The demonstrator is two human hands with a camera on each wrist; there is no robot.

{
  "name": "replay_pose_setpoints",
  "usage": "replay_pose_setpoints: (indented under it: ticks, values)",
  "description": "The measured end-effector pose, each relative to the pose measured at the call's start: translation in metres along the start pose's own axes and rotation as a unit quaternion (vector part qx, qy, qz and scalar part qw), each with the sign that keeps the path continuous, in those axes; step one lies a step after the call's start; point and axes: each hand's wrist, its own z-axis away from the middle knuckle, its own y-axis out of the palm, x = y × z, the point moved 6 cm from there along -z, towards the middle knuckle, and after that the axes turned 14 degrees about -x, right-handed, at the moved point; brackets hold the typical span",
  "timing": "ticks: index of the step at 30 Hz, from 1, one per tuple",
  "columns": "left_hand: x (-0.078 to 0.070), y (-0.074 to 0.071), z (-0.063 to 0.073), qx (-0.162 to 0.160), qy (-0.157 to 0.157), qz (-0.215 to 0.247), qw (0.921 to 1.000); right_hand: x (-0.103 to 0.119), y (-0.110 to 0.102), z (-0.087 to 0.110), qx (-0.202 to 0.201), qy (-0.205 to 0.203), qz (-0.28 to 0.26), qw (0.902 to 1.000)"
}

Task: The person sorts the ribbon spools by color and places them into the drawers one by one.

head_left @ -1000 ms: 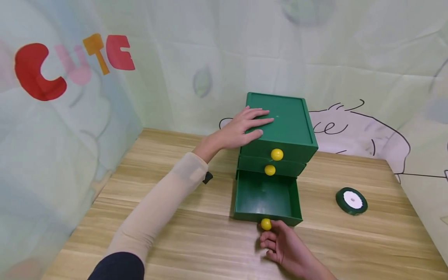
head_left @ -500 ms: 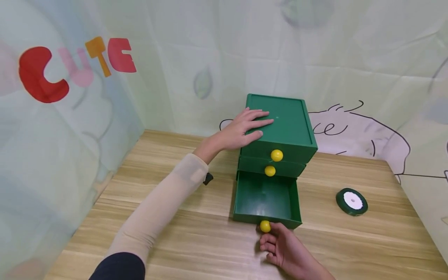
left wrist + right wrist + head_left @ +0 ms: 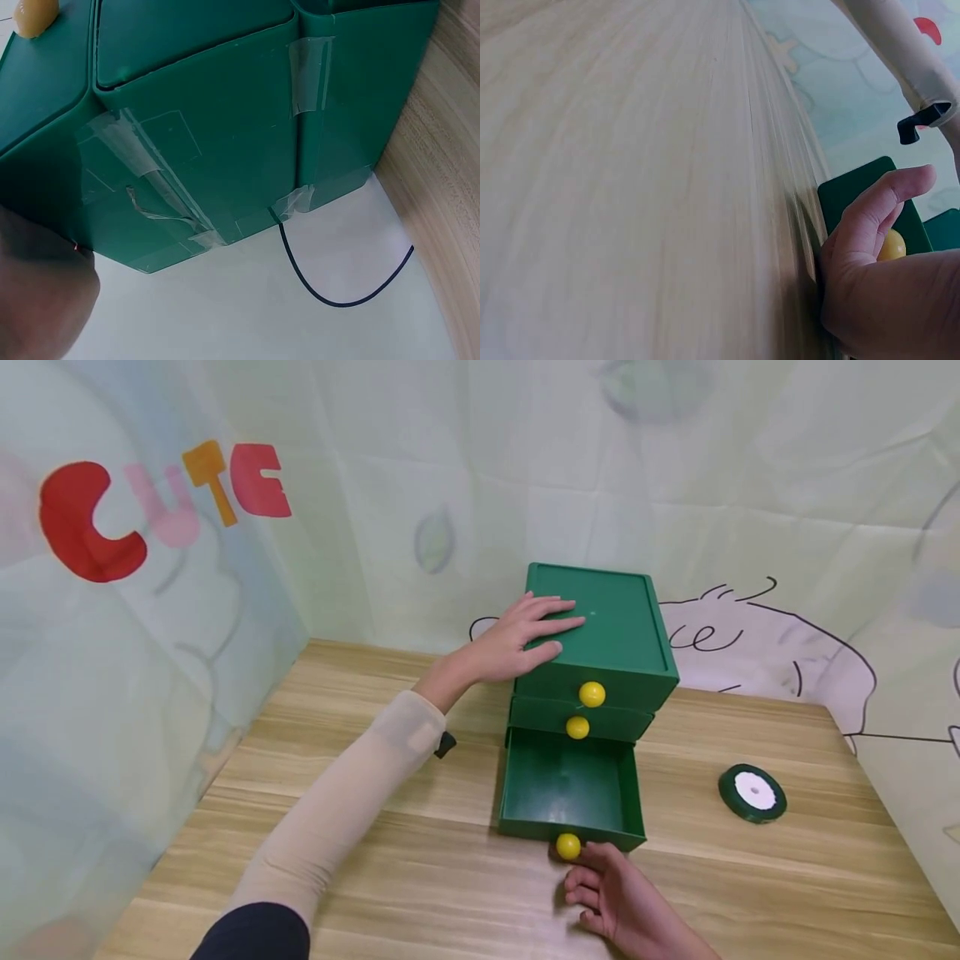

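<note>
A green drawer cabinet [image 3: 611, 610] with yellow round knobs stands against the back wall in the head view. Its bottom drawer [image 3: 562, 785] is pulled well out and its inside is bare; the two drawers above are in. My left hand [image 3: 517, 639] rests on the left of the cabinet's top, fingers spread. Beside the bottom drawer's knob [image 3: 568, 847] is my right hand [image 3: 618, 893], fingers loosely bent and not wrapped round it. Clear tape strips [image 3: 135, 146] run along the cabinet's side in the left wrist view.
On the wooden table [image 3: 420, 893], right of the cabinet, lies a dark green ribbon spool [image 3: 753, 793] with a white centre. A printed cloth [image 3: 360, 527] hangs behind and at the left. A black piece [image 3: 446, 743] shows under the left wrist.
The bottom drawer came out very slightly toward me. My right hand then let go of its knob and shifted a little right. The left hand stays put.
</note>
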Motion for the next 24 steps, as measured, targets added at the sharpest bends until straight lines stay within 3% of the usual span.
replay_pose_setpoints:
  ticks: [11, 18, 24]
  values:
    - [-0.001, -0.001, 0.001, 0.001, -0.002, 0.001, 1.0, 0.007, -0.038, 0.012, 0.01, -0.011, 0.011, 0.9998]
    - [-0.002, -0.003, 0.001, 0.0, -0.002, 0.002, 1.0, 0.019, -0.075, 0.021, -0.043, -0.039, 0.062, 0.9964]
    - [-0.002, -0.002, 0.001, -0.005, 0.003, 0.005, 1.0, 0.037, -0.103, 0.028, -0.104, -0.069, 0.128, 0.9838]
